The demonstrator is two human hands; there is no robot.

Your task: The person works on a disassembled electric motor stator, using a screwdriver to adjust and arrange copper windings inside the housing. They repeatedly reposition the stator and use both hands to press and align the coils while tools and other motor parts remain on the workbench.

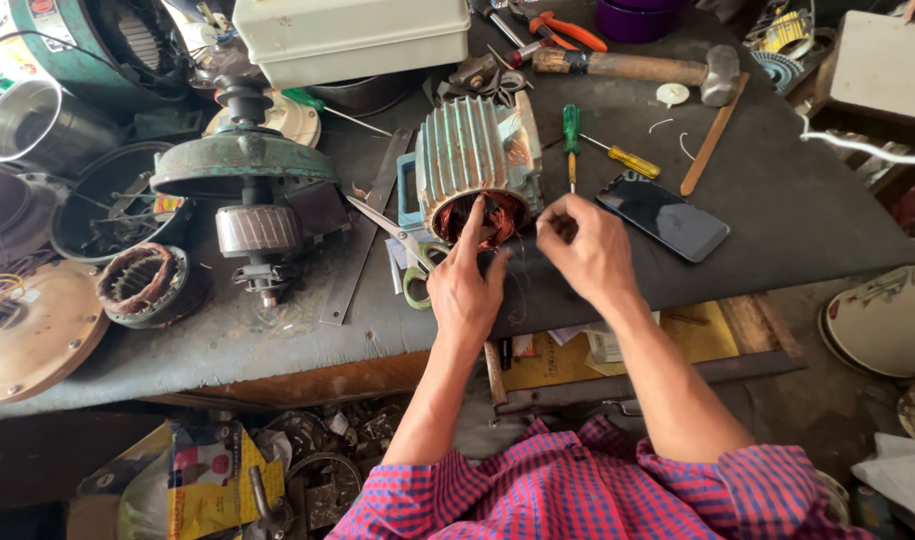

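A finned grey motor stator with copper windings lies on its side on the dark workbench, its open end toward me. My left hand rests at that opening, index finger pressed on the copper coil. Just right of the stator, my right hand is raised with fingers pinched, apparently on a thin wire that I can barely make out. Scissors lie beside my left hand.
A black phone, two screwdrivers, a hammer and a wooden stick lie right of the stator. A rotor with green end cover, a small stator ring, metal housings and a white box crowd the left.
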